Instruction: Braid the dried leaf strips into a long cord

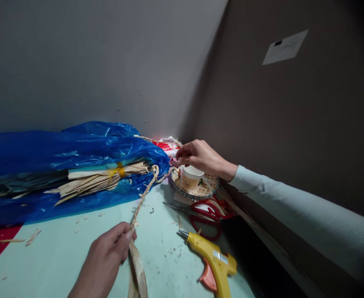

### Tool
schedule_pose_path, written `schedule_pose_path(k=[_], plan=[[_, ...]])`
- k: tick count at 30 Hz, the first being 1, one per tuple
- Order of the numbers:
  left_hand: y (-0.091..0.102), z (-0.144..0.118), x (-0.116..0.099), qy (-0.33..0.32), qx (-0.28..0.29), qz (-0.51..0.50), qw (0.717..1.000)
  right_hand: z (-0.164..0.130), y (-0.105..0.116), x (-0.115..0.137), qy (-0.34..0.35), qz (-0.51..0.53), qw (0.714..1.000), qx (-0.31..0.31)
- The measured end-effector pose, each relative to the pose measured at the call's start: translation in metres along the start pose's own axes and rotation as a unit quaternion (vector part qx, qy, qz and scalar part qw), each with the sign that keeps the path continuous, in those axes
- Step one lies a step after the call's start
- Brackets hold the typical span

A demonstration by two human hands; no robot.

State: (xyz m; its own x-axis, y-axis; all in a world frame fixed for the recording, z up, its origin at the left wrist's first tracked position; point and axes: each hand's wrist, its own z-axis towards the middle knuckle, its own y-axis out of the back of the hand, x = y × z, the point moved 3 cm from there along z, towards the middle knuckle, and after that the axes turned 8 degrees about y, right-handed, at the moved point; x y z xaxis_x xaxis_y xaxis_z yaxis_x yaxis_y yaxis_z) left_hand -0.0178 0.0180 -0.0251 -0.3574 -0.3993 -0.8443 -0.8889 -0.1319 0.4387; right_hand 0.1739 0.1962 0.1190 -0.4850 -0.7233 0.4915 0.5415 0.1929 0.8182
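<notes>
My left hand (pixel 109 256) pinches a braided straw cord (pixel 143 198). Flat loose strips hang below the fingers, while the braid runs up and away, bending in a loop beside the blue plastic bag. Over a small paper cup (pixel 190 178) reaches my right hand (pixel 198 155), its fingertips closed together. Whatever lies between those fingers is too small and shadowed to make out. The cup stands on a round woven tray (pixel 197 192) with a coloured rim.
A tied bundle of dried strips (pixel 91 182) lies on the blue plastic bag (pixel 60 149). Red-handled scissors (pixel 205 215), a yellow glue gun (pixel 211 258) and a black object (pixel 253 252) are at the right. A red-and-white package (pixel 167 147) sits by the wall. Scraps dot the pale table (pixel 60 256).
</notes>
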Motion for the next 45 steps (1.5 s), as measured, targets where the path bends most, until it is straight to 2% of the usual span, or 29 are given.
schedule_pose_path(k=[2,5,10,14,19,25,32,37,41,45], plan=[[0.0,0.004,0.004,0.001,-0.017,-0.054,0.998,-0.003,0.007,0.0,-0.003,-0.01,1.0,-0.006],[0.0,0.006,0.005,-0.007,-0.008,-0.082,0.997,-0.019,0.005,0.003,-0.011,0.002,1.0,0.008],[-0.003,0.004,0.002,-0.004,0.033,-0.055,0.998,-0.052,-0.035,0.016,-0.053,0.1,0.987,0.113],[-0.005,0.005,0.004,-0.014,0.037,-0.046,0.998,-0.058,-0.065,0.025,-0.056,0.122,0.982,0.131],[-0.006,0.006,0.007,-0.003,0.044,-0.045,0.998,-0.05,-0.083,0.025,-0.058,0.146,0.978,0.137],[-0.007,0.005,0.008,0.023,0.056,-0.067,0.996,-0.048,-0.091,0.024,-0.06,0.191,0.966,0.162],[-0.006,0.004,0.008,0.046,0.06,-0.081,0.994,-0.057,-0.104,0.013,-0.11,0.337,0.921,0.161],[-0.007,0.002,0.007,0.034,0.061,-0.099,0.993,-0.061,-0.095,0.026,-0.115,0.391,0.899,0.163],[-0.009,0.002,0.009,0.025,0.079,-0.095,0.992,-0.062,-0.088,0.035,-0.126,0.34,0.913,0.187],[-0.01,0.001,0.008,0.015,0.093,-0.074,0.993,-0.063,-0.089,0.036,-0.116,0.302,0.931,0.171]])
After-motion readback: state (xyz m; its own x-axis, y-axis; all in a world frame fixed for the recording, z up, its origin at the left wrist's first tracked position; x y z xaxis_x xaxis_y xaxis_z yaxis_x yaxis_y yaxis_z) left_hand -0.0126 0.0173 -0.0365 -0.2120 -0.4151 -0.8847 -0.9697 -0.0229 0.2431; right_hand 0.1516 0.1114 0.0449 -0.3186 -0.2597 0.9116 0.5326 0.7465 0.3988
